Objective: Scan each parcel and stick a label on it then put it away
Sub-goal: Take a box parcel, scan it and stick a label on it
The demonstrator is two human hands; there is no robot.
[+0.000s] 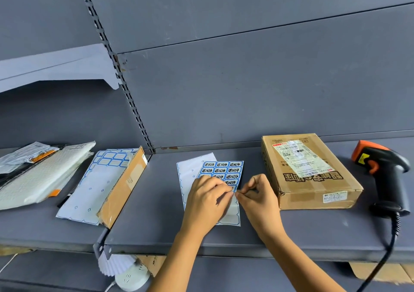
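Observation:
A sheet of blue labels (225,170) with black writing lies on the grey shelf (156,202), on top of a used white backing sheet (192,170). My left hand (207,198) rests on the label sheet with its fingers curled down onto it. My right hand (255,196) pinches at the sheet's right edge, thumb and forefinger together at a label. A brown cardboard parcel (311,179) with a white shipping slip lies flat just right of my hands. A black and orange barcode scanner (385,175) stands at the far right, its cable hanging over the shelf front.
To the left, a flat cardboard parcel (125,188) carries more label sheets (96,184). White padded mailers (42,173) are stacked at the far left. A white power socket (132,278) and cartons sit on the lower shelf. A slotted upright (125,85) runs up the back panel.

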